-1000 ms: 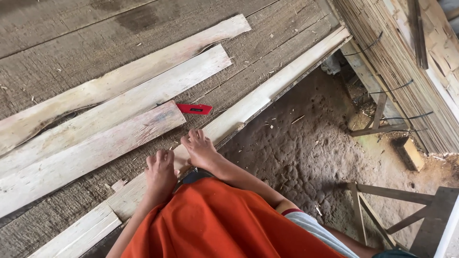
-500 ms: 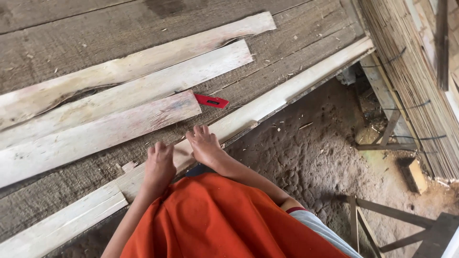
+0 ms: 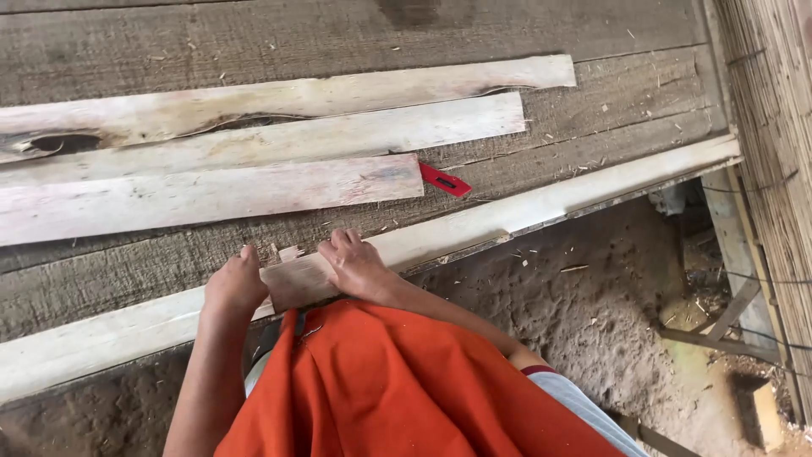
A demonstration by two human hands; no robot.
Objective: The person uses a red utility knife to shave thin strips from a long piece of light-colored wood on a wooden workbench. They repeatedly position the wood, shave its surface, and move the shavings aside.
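Both hands pressed flat on the near plank.
Left hand [image 3: 237, 286] and right hand [image 3: 357, 267] lie open, gripping nothing, palms down on the plank [image 3: 541, 207] at the floor's near edge, forearms reaching forward.

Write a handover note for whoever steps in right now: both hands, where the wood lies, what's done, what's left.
Left hand: open, palm down on the long pale wooden plank along the platform edge.
Right hand: open, flat on the same plank, fingers spread.
Between the hands lies a darker, rougher patch of that plank; I cannot tell whether it is a separate piece.
Three pale rough-sawn boards lie side by side on the grey weathered plank floor, untouched.
A small flat red tool lies on the floor beyond the right hand, not held.
Done: the edge plank is pinned under both hands. Left: tool not picked up, boards not moved.
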